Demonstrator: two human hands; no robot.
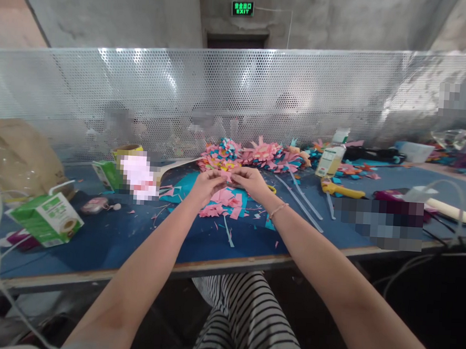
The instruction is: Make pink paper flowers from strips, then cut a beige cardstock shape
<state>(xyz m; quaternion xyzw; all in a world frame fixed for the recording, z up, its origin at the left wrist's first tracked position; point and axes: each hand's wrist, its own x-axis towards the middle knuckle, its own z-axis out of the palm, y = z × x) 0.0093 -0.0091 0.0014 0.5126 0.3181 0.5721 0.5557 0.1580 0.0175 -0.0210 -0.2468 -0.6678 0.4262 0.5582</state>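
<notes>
Tabletop [114,235], pink paper [228,177] between hands [211,185] [253,181]

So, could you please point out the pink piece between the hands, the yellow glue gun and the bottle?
Pink piece [228,177]: head view, on its visible middle.
Yellow glue gun [344,190]: head view, on its body.
Bottle [329,160]: head view, on its label.

Perforated metal screen [175,86] behind the worktop [102,243], as I see it remotely.
At left I have a green-and-white carton [50,221] with a straw [62,185], in front of a brown bag [25,151]; a small pinkish case [94,205] lies beside the carton, and a second green carton [107,176] sits farther back. At right I make out a clear bottle [332,155] bearing a label. Above the screen I read EXIT on a lit green sign [242,8].
</notes>
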